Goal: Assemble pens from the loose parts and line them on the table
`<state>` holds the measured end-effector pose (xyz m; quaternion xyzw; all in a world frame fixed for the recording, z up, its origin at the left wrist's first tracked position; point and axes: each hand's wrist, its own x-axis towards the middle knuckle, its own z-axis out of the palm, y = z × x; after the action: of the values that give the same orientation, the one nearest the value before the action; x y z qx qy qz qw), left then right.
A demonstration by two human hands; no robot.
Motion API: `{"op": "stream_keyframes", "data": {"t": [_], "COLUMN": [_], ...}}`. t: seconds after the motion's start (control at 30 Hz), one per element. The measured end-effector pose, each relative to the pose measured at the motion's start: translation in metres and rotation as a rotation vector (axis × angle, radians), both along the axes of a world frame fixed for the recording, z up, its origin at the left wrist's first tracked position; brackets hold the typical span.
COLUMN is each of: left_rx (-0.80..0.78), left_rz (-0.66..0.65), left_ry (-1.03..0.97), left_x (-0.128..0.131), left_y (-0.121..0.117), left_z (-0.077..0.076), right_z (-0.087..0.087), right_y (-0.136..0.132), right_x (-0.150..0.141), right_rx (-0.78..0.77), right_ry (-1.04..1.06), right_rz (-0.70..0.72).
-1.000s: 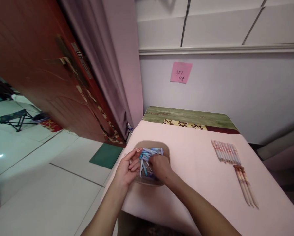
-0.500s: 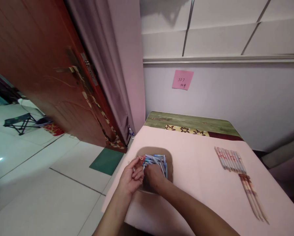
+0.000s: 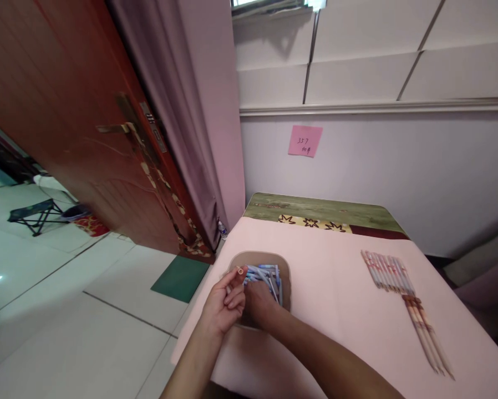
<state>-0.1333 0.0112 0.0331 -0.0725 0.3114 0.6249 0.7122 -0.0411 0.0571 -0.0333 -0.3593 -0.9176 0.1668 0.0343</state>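
A shallow tan tray point(image 3: 285, 278) on the pink-covered table point(image 3: 336, 299) holds several small blue and white pen parts point(image 3: 265, 274). My left hand point(image 3: 224, 302) hovers at the tray's near left edge, fingers pinched on a thin pale tube point(image 3: 241, 271) whose open end points up. My right hand point(image 3: 260, 303) rests inside the tray among the blue parts, fingers curled down; what they grip is hidden.
A row of several patterned pens point(image 3: 402, 288) lies at the table's right. A pink sticky note point(image 3: 304, 140) is on the wall. A red-brown door point(image 3: 86, 122) and a curtain point(image 3: 182, 111) stand to the left, with tiled floor and a green mat point(image 3: 181, 274) below.
My right hand has pulled back toward the tray's near edge and sits closer to my left hand. The view has tilted up a little. The pens on the right have stayed put.
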Motion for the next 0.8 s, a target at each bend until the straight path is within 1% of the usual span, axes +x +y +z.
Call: {"op": "stream_keyframes", "data": {"t": [0.13,0.2,0.27,0.33,0.37,0.43,0.5,0.57,0.63,0.8], "left_rx": [0.008,0.002,-0.022,-0.058,-0.066,-0.054,-0.051,-0.071,-0.071,-0.071], "left_rz": [0.008,0.021,0.008,-0.023,-0.018,0.035,0.054,-0.004,-0.041,-0.075], "left_ry": [-0.012,-0.007,0.000,0.013,0.025,0.060,0.095,0.102,0.091,0.077], "left_x": [0.000,0.003,0.007,0.012,0.014,0.017,0.019,0.023,0.027,0.034], "left_y": [-0.001,-0.002,-0.001,0.002,0.003,0.007,0.010,0.011,0.010,0.007], "left_z": [-0.001,-0.003,-0.005,-0.005,-0.004,-0.002,0.000,0.000,-0.004,-0.014], "right_z": [0.022,0.032,0.040,0.045,0.047,0.049,0.049,0.049,0.050,0.055], "right_y": [0.002,0.002,-0.001,-0.005,-0.007,-0.012,-0.015,-0.016,-0.016,-0.015], "right_x": [0.030,0.050,0.069,0.084,0.089,0.094,0.095,0.094,0.093,0.091], "right_rx": [0.032,0.001,-0.152,-0.314,-0.385,-0.513,-0.598,-0.633,-0.621,-0.561], "right_ry": [0.096,0.216,0.528,0.815,0.912,1.029,1.076,1.090,1.100,1.091], "right_rz": [-0.170,-0.252,-0.341,-0.402,-0.419,-0.440,-0.459,-0.472,-0.482,-0.476]}}
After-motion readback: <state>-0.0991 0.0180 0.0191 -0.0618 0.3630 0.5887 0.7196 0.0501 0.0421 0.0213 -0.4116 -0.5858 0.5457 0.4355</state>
